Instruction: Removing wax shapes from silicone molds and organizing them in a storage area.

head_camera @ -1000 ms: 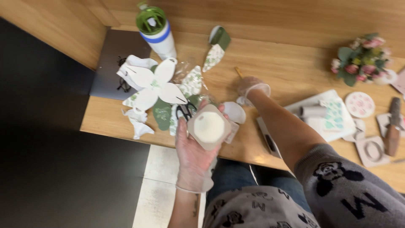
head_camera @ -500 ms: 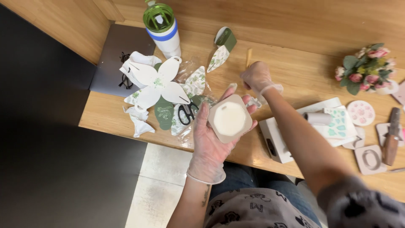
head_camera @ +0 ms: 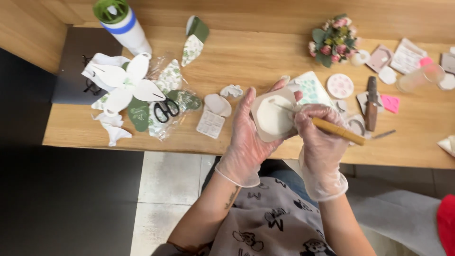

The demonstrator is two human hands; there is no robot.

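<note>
Scissors [head_camera: 166,109] lie far left on the table [head_camera: 246,61] among paper petals [head_camera: 124,83]. My gloved left hand [head_camera: 246,137] is clamped around a white mould [head_camera: 273,117], cradling it from below and behind, fingers curled on its left edge, raised over the table edge. My right hand [head_camera: 320,137] pinches a wooden tool [head_camera: 337,131], its tip resting on the mould's face. Flowers [head_camera: 334,39] sit beyond.

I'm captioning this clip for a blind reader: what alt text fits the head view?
Two gloved hands over a wooden table: the left hand holds a white mould, the right hand works it with a wooden-handled tool. Scissors and paper cutouts lie left.
</note>
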